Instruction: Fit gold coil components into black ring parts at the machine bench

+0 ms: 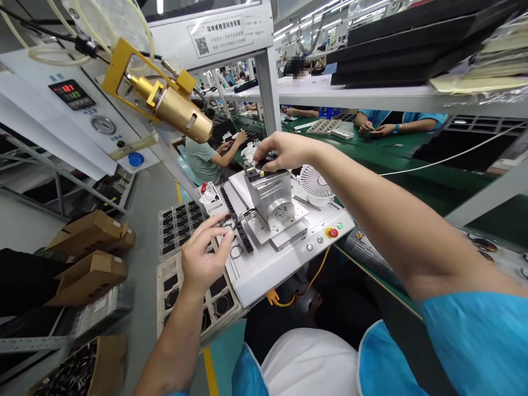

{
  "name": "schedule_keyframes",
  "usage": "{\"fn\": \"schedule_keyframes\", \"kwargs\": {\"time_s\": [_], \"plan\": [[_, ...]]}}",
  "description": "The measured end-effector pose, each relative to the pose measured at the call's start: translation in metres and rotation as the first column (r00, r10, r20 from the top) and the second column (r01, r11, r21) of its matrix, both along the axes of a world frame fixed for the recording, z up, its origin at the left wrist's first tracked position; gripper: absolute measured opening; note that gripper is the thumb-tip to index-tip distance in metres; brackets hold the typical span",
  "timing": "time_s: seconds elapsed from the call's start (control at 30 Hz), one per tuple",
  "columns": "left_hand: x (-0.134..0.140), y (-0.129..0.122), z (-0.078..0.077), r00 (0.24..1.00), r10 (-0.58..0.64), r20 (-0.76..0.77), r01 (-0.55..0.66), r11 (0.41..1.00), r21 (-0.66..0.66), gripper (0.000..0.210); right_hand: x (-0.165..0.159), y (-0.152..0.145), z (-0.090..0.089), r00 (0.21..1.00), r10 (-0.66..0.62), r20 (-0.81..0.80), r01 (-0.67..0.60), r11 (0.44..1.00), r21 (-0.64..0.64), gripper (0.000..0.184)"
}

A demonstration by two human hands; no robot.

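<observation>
My left hand (204,256) is left of the machine bed, with thumb and fingertips closed around a small dark ring-shaped part (233,221). My right hand (282,151) reaches over the top of a silver metal fixture block (270,192). Its fingers are bent down onto a dark round part (266,162) there, which they partly cover. The block stands on a metal plate (264,234) on the white machine bed (256,280). A thin ring (236,252) lies on the bed near my left hand. Above hangs a gold cylinder head (187,115).
Left of the bed are a beige tray (163,270) of dark round parts and a clear tray (161,231). A white fan (315,182) stands behind the block. Buttons, including a red one (332,232), line the front edge. Co-workers sit at the green table (346,151).
</observation>
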State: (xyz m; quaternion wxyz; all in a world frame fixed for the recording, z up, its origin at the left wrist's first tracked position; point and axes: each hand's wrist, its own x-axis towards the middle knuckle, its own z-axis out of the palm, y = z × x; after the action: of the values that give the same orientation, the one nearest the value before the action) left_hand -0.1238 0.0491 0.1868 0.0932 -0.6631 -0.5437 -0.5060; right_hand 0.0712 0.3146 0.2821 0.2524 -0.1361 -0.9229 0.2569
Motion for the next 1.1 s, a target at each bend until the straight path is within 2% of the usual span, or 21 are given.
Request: {"fn": "schedule_keyframes", "kwargs": {"time_s": [0.1, 0.2, 0.27, 0.33, 0.4, 0.5, 0.6, 0.67, 0.73, 0.8, 0.87, 0.93, 1.0, 1.1], "plan": [[0.009, 0.052, 0.031, 0.995, 0.008, -0.096, 0.001, 0.995, 0.099, 0.005, 0.002, -0.005, -0.013, 0.983, 0.0, -0.186, -0.016, 0.996, -0.087, 0.038], [0.019, 0.097, 0.056, 0.989, -0.01, -0.148, 0.027, 0.993, 0.112, 0.011, 0.002, -0.009, -0.027, 0.94, -0.012, -0.34, -0.033, 0.992, -0.125, 0.043], [0.023, 0.117, 0.066, 0.988, -0.016, -0.151, 0.032, 0.994, 0.101, 0.012, 0.002, -0.007, -0.03, 0.915, -0.027, -0.403, -0.019, 0.994, -0.11, 0.042], [0.026, 0.129, 0.071, 0.991, -0.004, -0.132, 0.017, 0.995, 0.098, 0.012, 0.004, -0.002, -0.03, 0.89, -0.064, -0.451, 0.017, 0.994, -0.108, 0.041], [0.029, 0.138, 0.071, 0.993, 0.004, -0.117, 0.005, 0.997, 0.072, 0.012, 0.009, 0.005, -0.03, 0.86, -0.118, -0.497, 0.043, 0.986, -0.16, 0.04], [0.033, 0.147, 0.07, 0.988, -0.006, -0.153, -0.008, 0.996, -0.094, 0.015, 0.026, 0.003, -0.036, 0.79, -0.204, -0.578, 0.048, 0.961, -0.273, 0.032], [0.033, 0.149, 0.07, 0.967, -0.064, -0.247, -0.004, 0.964, -0.264, 0.022, 0.057, -0.019, -0.057, 0.702, -0.279, -0.655, 0.066, 0.941, -0.331, 0.031], [0.03, 0.146, 0.07, 0.94, -0.119, -0.321, 0.01, 0.947, -0.321, 0.033, 0.086, -0.042, -0.081, 0.667, -0.353, -0.656, 0.105, 0.916, -0.387, 0.034], [0.025, 0.143, 0.068, 0.91, -0.17, -0.377, 0.025, 0.933, -0.359, 0.056, 0.119, -0.065, -0.112, 0.671, -0.459, -0.583, 0.17, 0.86, -0.482, 0.04], [0.019, 0.142, 0.064, 0.891, -0.205, -0.405, 0.05, 0.931, -0.361, 0.068, 0.152, -0.086, -0.149, 0.709, -0.559, -0.43, 0.253, 0.77, -0.585, 0.051], [0.014, 0.144, 0.059, 0.885, -0.224, -0.407, 0.087, 0.941, -0.327, 0.07, 0.178, -0.101, -0.187, 0.766, -0.612, -0.196, 0.367, 0.667, -0.649, 0.064], [0.011, 0.147, 0.055, 0.885, -0.244, -0.397, 0.125, 0.945, -0.302, 0.07, 0.194, -0.11, -0.218, 0.79, -0.608, 0.075, 0.511, 0.587, -0.628, 0.077], [0.009, 0.147, 0.053, 0.89, -0.263, -0.372, 0.154, 0.942, -0.297, 0.071, 0.198, -0.114, -0.24, 0.777, -0.563, 0.283, 0.614, 0.575, -0.54, 0.087], [0.009, 0.132, 0.047, 0.923, -0.248, -0.295, 0.185, 0.956, -0.227, 0.071, 0.189, -0.115, -0.252, 0.759, -0.505, 0.411, 0.65, 0.624, -0.433, 0.092]]}}
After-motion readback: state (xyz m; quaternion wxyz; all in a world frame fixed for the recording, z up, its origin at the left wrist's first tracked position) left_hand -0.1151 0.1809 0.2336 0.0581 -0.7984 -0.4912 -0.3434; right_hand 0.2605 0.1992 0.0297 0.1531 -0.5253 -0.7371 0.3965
